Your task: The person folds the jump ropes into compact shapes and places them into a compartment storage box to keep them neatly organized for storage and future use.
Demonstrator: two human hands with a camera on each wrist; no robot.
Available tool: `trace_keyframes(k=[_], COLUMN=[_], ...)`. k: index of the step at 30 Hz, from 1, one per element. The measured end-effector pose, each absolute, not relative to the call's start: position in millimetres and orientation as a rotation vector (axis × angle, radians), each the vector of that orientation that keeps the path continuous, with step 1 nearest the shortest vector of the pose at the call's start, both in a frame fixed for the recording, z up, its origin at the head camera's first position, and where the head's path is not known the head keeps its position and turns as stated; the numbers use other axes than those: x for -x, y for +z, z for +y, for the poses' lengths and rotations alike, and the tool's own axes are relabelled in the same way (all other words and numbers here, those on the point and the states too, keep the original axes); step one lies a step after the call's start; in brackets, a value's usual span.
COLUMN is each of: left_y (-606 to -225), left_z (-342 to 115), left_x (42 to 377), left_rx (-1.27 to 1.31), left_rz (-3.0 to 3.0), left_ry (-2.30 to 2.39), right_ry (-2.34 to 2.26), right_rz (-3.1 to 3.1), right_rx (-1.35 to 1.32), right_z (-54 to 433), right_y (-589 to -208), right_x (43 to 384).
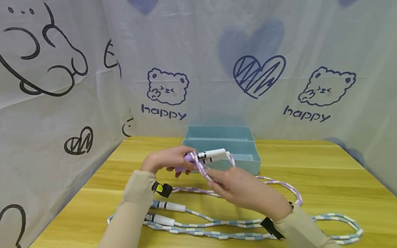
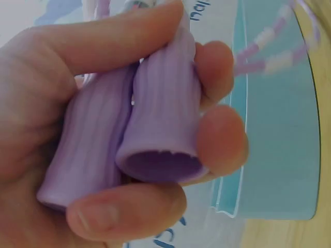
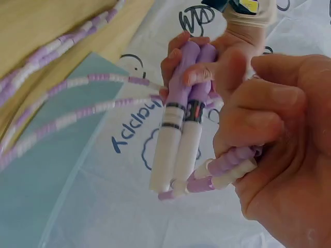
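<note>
- Both purple handles (image 3: 174, 121) are clamped in left grip (image 1: 172, 159); should be kept parallel.
- Beaded rope (image 3: 227, 164) is held by right grip (image 1: 245, 189); should be drawn snug, kink-free.

The left sleeve (image 1: 133, 201) and right sleeve (image 1: 305, 225) are plain beige; black straps (image 1: 272, 228) sit beside both, the left one carrying a bright yellow patch (image 1: 159, 188)

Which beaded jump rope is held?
The purple and white beaded rope: the left hand grips its ribbed purple handles. The blue and white beaded rope lies on the yellow wooden table.
</note>
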State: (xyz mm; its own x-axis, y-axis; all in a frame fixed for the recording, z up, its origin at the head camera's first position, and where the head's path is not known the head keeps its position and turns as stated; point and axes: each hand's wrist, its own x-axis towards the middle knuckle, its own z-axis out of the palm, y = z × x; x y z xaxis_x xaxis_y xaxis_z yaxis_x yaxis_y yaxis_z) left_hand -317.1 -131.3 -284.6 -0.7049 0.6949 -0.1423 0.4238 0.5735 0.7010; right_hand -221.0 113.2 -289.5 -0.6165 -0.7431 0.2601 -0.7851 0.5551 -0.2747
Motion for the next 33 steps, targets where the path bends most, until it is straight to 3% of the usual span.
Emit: trace_keyframes(k=[8, 15, 23, 29, 33], left_y=[-286, -285, -270, -272, -274], left_z=[-143, -134, -130, -123, -117], left_x=[328, 323, 310, 307, 306], left_rx=[-0.808, -0.885, -0.914, -0.960, -1.004], left_rz=[2.260, 1.906, 1.845, 1.730, 1.682], left_ry=[1.226, 1.482, 1.574, 1.561, 1.545], right_ry=[0.555, 0.414, 0.733, 0.921, 1.442], right_rz=[-2.663, -2.346, -2.362, -2.699, -2.653], right_rx=[-1.287, -0.938, -0.755, -0.926, -1.137], right_z=[123, 123, 118, 117, 116], right_y=[-295, -317, -320, -325, -329], right_x=[239, 260, 259, 261, 266])
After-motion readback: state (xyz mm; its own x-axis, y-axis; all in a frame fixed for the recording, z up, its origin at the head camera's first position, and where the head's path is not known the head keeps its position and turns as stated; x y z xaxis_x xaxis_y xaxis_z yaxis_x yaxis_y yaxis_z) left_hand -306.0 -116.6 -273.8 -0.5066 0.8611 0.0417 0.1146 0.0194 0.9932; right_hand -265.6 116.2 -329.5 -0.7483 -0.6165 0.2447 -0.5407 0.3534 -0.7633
